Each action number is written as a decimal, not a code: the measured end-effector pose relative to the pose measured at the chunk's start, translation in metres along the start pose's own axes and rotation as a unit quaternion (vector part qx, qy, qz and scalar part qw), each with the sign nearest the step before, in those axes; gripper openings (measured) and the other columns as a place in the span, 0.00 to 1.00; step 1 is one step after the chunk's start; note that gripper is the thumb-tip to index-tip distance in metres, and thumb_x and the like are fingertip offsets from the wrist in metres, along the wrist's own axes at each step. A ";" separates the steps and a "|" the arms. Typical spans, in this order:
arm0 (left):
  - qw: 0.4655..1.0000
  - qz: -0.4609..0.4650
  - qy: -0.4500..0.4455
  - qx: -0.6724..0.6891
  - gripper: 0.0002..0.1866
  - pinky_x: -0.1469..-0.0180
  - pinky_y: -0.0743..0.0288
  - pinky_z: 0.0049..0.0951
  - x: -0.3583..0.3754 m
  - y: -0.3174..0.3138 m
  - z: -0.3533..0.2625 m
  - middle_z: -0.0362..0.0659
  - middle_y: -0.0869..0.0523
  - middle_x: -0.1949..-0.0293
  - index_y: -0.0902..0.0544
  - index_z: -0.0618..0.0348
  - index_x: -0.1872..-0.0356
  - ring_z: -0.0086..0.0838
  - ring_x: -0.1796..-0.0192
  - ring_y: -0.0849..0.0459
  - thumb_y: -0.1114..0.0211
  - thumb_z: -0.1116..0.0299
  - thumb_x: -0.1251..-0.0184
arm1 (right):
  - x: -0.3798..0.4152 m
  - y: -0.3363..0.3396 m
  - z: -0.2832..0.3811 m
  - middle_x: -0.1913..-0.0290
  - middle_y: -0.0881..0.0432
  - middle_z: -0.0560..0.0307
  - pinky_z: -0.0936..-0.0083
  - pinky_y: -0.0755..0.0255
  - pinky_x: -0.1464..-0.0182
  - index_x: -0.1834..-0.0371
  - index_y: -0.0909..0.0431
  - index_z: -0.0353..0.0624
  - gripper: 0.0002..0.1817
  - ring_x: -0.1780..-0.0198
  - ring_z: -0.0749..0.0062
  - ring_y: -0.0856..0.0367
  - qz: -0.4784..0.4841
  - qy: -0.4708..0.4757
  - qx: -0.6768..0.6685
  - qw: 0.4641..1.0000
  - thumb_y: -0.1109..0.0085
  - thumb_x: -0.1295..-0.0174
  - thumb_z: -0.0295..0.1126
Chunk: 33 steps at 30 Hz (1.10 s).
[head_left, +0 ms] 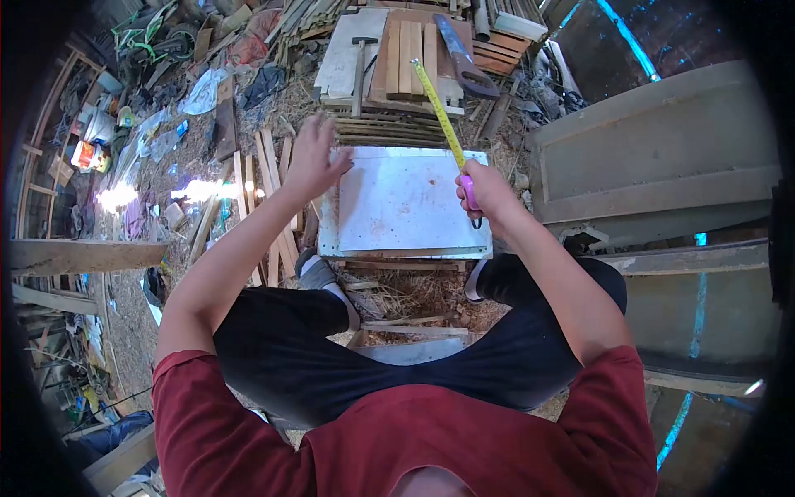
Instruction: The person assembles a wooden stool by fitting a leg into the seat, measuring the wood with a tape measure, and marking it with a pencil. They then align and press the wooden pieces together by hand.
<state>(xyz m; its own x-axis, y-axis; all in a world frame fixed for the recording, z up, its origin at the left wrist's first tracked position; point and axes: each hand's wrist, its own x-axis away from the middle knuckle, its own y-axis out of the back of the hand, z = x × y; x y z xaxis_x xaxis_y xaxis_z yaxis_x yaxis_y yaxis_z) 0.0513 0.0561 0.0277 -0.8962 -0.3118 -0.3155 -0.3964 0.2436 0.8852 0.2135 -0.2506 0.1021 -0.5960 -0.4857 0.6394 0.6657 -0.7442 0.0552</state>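
Note:
My right hand (490,197) is wrapped round a tape measure (469,192) with a pink case. Its yellow blade sticks out forward and to the left, over the far edge of a white board (402,203) and up to the wooden planks (411,62). My left hand (313,157) holds nothing and hovers by the board's far left corner, thumb apart from the fingers. Beyond the board, a hammer (359,79) lies left of the planks and a handsaw (461,56) lies to their right, all on a second low surface.
Several wooden strips (269,178) lie on the littered ground to the left. A stack of slats (381,128) sits between the two work surfaces. A large grey panel (658,145) stands on the right. My feet (315,272) flank the white board's near side.

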 end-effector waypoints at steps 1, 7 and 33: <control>1.000 0.000 -0.003 0.001 0.40 0.20 0.41 0.57 -0.002 -0.004 -0.010 0.67 0.36 0.22 0.33 0.67 0.23 0.61 0.20 0.36 0.38 0.46 0.23 | -0.001 0.005 -0.001 0.75 0.26 0.61 0.72 0.39 0.78 0.64 0.26 0.43 0.16 0.80 0.76 0.30 -0.004 -0.001 -0.008 1.000 0.50 0.30 0.45; 0.978 0.119 -0.151 -0.078 0.48 0.14 0.53 0.55 -0.009 -0.021 -0.057 0.62 0.42 0.17 0.38 0.65 0.18 0.56 0.14 0.47 0.42 0.34 0.23 | 0.004 0.031 -0.005 0.74 0.24 0.65 0.77 0.36 0.78 0.59 0.24 0.44 0.16 0.78 0.80 0.27 -0.001 -0.002 -0.029 1.000 0.51 0.30 0.45; 0.976 0.150 -0.123 -0.096 0.49 0.13 0.62 0.54 -0.019 -0.055 -0.127 0.61 0.57 0.13 0.50 0.63 0.13 0.56 0.11 0.58 0.60 0.31 0.17 | 0.026 0.064 -0.008 0.77 0.24 0.63 0.75 0.38 0.80 0.68 0.23 0.43 0.19 0.82 0.79 0.29 -0.048 0.033 -0.145 0.988 0.48 0.29 0.47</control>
<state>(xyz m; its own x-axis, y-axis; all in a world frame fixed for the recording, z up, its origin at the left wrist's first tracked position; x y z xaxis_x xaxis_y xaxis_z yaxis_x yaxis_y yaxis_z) 0.1156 -0.0677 0.0285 -0.9964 -0.0174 -0.0833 -0.0847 0.1060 0.9908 0.2371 -0.3146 0.1159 -0.6840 -0.4281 0.5906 0.4538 -0.8837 -0.1150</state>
